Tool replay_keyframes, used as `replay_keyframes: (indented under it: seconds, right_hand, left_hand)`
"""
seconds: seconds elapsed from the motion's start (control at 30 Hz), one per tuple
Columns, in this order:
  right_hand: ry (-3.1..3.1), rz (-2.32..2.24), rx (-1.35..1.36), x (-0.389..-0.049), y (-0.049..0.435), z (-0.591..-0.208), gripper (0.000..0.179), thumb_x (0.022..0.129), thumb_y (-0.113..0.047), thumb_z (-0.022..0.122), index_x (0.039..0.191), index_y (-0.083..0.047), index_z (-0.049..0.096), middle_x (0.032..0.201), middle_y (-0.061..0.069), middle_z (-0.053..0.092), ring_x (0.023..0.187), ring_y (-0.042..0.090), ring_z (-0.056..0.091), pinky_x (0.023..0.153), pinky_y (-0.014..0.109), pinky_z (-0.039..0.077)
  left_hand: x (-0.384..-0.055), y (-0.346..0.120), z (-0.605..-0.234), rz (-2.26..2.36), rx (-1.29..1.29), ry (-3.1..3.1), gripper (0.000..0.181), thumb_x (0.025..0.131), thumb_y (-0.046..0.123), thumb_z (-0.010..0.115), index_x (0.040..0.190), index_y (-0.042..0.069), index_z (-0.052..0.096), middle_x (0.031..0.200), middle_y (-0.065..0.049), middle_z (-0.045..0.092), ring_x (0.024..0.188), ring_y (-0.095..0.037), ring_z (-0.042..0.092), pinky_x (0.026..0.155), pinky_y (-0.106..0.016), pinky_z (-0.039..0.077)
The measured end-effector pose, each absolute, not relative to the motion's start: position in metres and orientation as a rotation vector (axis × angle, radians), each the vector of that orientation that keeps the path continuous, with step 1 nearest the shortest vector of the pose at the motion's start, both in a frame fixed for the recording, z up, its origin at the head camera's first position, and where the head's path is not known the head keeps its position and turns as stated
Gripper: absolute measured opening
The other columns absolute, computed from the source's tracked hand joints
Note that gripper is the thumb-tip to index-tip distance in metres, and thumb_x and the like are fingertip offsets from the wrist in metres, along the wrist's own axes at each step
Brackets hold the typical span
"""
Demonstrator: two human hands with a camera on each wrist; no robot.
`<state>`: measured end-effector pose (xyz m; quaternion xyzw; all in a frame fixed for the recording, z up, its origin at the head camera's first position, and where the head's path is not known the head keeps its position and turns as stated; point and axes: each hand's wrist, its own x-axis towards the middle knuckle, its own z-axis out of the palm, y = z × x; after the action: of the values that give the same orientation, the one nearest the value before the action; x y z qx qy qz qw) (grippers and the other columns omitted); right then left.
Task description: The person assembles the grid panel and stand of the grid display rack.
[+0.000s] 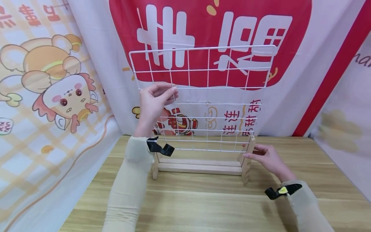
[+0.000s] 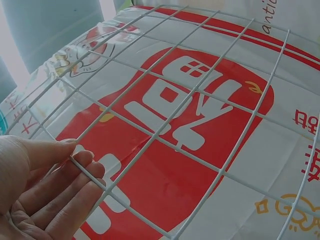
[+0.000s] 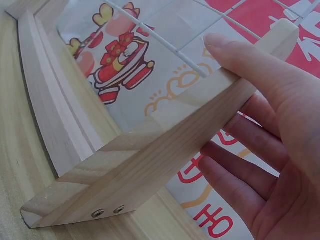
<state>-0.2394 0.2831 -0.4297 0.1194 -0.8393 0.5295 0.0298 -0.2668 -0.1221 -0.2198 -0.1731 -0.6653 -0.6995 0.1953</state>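
Observation:
A white wire grid panel (image 1: pixel 208 69) stands upright in a pale wooden stand (image 1: pixel 200 171) made of two side posts and a crossbar. My left hand (image 1: pixel 153 104) pinches a wire on the left part of the grid, thumb and fingertips meeting around it, as the left wrist view shows at the hand (image 2: pixel 45 185). Low at the right, my right hand (image 1: pixel 269 159) holds the right wooden post (image 1: pixel 246 166). In the right wrist view the thumb lies over the edge of that post (image 3: pixel 150 145) while the fingertips touch its outer side.
The stand rests on a wood-grain table (image 1: pixel 197 206). Behind it hangs a white cloth with a large red printed panel (image 1: pixel 200 32). A checked cartoon cloth (image 1: pixel 43 161) hangs at the left, and a white cloth with a red stripe (image 1: pixel 330 71) at the right.

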Motion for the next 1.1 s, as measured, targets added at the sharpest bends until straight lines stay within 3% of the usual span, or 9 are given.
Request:
replay_keyframes:
  seconds: [0.67,0.83,0.93,1.1]
  right_hand:
    - [-2.527,1.711,0.409,-0.241,0.281,-0.428,0.048,0.093,-0.025,0.079,0.130,0.002,0.067,0.121,0.017,0.070,0.101,0.012,0.070,0.087,0.020,0.054]
    - [-2.505,1.722,0.444,-0.242,0.281,-0.429,0.045,0.093,-0.024,0.079,0.131,-0.002,0.068,0.128,0.012,0.068,0.104,0.014,0.070,0.087,0.021,0.055]
    - [-2.508,1.710,0.438,-0.243,0.282,-0.429,0.046,0.092,-0.025,0.079,0.131,-0.003,0.068,0.127,0.005,0.070,0.104,0.015,0.069,0.087,0.022,0.055]
    - [-2.548,1.685,0.395,-0.243,0.283,-0.429,0.046,0.092,-0.027,0.079,0.132,-0.007,0.068,0.126,0.003,0.070,0.104,0.016,0.069,0.087,0.023,0.055]
  left_hand:
    - [-0.267,-0.126,-0.235,-1.952,-0.456,-1.884,0.033,0.090,0.022,0.080,0.116,0.003,0.075,0.105,-0.010,0.076,0.093,-0.024,0.075,0.085,-0.033,0.060]
    - [-0.266,-0.127,-0.242,-1.928,-0.462,-1.907,0.030,0.091,0.024,0.080,0.115,0.007,0.076,0.105,-0.010,0.076,0.094,-0.024,0.074,0.086,-0.032,0.059]
    - [-0.266,-0.127,-0.245,-1.903,-0.437,-1.934,0.031,0.090,0.029,0.080,0.115,0.010,0.077,0.106,-0.008,0.076,0.094,-0.024,0.074,0.086,-0.032,0.060]
    - [-0.267,-0.127,-0.251,-1.884,-0.392,-1.975,0.032,0.088,0.034,0.081,0.113,0.014,0.078,0.106,-0.005,0.076,0.094,-0.027,0.074,0.081,-0.033,0.061]
